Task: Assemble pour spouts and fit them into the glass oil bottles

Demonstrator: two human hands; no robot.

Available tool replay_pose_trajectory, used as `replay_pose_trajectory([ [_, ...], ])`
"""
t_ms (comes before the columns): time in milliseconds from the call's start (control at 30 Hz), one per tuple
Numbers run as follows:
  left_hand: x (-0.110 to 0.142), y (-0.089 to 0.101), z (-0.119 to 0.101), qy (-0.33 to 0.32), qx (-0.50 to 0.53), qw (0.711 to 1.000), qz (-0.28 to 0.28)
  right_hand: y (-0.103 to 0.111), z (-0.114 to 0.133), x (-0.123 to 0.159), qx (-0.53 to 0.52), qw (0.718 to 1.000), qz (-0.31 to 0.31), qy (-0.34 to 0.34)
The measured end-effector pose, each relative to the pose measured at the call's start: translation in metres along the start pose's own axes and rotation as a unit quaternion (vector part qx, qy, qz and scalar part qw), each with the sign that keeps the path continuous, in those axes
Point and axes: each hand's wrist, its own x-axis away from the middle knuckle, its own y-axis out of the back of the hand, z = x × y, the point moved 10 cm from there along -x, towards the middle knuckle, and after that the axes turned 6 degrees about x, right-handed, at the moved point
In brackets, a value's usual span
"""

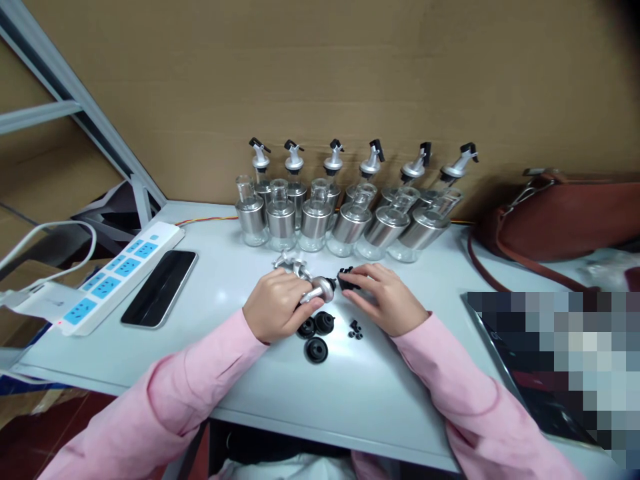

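Observation:
My left hand is closed around a silver metal pourer spout, held just above the white table. My right hand pinches a small black cap piece right beside the spout's end. Three black rubber stoppers lie under and in front of my left hand. A few tiny black bits sit by my right wrist. More silver spouts lie just beyond my left hand.
Two rows of glass-and-steel oil bottles stand at the back, the rear ones with spouts fitted. A black phone and a white power strip lie at left. A brown bag sits at right.

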Motion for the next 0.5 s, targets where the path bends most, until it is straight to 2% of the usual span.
replay_pose_trajectory([
  [100,0.000,-0.010,-0.001,-0.007,0.017,0.999,0.047,0.026,0.019,-0.001,-0.096,0.992,-0.075,0.024],
  [200,0.000,-0.011,-0.001,-0.008,0.035,0.998,0.055,0.035,0.034,-0.001,-0.181,0.979,-0.085,0.045],
  [267,-0.001,-0.007,0.000,-0.005,0.038,0.999,0.035,0.035,0.037,-0.001,-0.208,0.974,-0.079,0.043],
  [367,-0.001,0.005,0.000,-0.006,0.051,0.998,-0.028,0.032,0.037,-0.001,-0.224,0.971,-0.081,0.035],
  [500,0.001,0.019,0.004,0.016,0.153,0.982,-0.112,0.026,0.042,-0.001,-0.234,0.969,-0.070,0.042],
])
